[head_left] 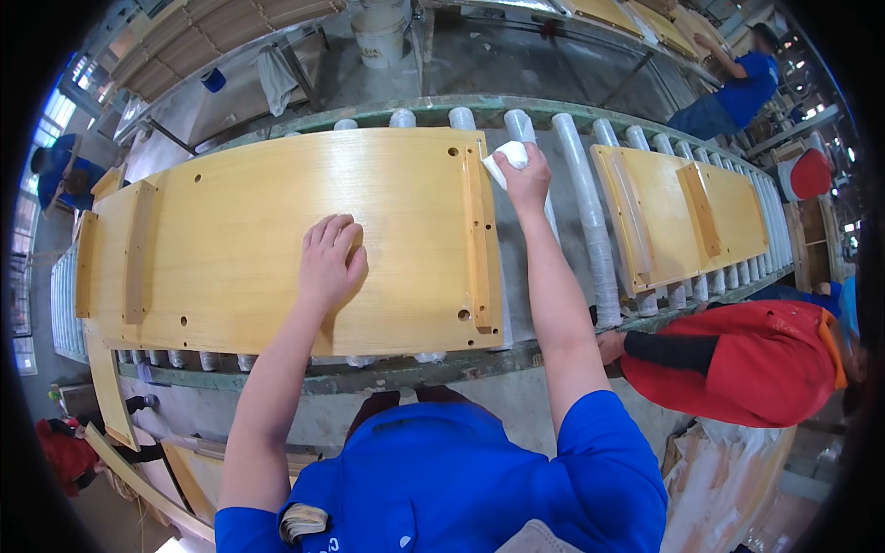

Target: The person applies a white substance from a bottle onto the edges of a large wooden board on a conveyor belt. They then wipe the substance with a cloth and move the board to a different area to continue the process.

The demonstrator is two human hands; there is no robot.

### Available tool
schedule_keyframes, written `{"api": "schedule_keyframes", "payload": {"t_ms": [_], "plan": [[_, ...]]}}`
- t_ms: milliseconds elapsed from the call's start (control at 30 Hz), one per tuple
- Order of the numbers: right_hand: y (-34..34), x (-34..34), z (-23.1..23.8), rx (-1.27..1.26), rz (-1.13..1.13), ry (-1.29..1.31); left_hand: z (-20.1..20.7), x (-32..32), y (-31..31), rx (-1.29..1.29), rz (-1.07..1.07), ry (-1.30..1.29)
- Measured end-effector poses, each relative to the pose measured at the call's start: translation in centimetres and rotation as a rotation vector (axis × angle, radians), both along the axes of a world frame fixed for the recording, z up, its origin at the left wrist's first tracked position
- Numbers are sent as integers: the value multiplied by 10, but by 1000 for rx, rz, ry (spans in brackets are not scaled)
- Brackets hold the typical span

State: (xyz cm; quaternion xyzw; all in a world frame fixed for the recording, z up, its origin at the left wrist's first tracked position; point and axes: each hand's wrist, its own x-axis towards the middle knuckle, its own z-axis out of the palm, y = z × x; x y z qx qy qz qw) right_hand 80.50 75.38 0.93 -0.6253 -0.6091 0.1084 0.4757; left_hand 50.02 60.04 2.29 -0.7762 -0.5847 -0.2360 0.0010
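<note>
A wide yellow wooden panel (249,230) lies across the conveyor in front of me, with drilled holes near its corners. Wooden strips are fixed on it, one strip (477,230) along the right end and another (138,251) toward the left. My left hand (330,258) rests on the panel's face, fingers loosely spread and holding nothing. Just past the panel's far right corner, my right hand (528,180) grips a white cloth (507,160), which is at the end edge beside the strip.
Plastic-wrapped rollers (590,221) run along the conveyor. To the right lies a second yellow panel (664,217) with strips. A person in a red jacket (737,364) stands close at the right. Another in blue (737,92) works beyond. A white bucket (380,37) stands across the conveyor.
</note>
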Motion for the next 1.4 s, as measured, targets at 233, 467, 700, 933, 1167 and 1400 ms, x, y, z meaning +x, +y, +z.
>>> {"api": "schedule_keyframes", "payload": {"t_ms": [233,467,700,933,1167,1400], "plan": [[-56,7,4,-32,42,21,-2,-1,-1,4,-3,-2],[-110,16,11,-87,78,56,-4,-1,-2,27,5,-6],[-118,14,16,-50,90,25,-7,-2,-3,0,0,22],[-121,15,11,-56,112,39,-8,-3,-2,24,1,23],[-153,26,15,-90,149,55,-8,-2,-3,25,-2,44],[-203,35,19,-172,181,40,-12,-2,-3,43,-3,44]]}}
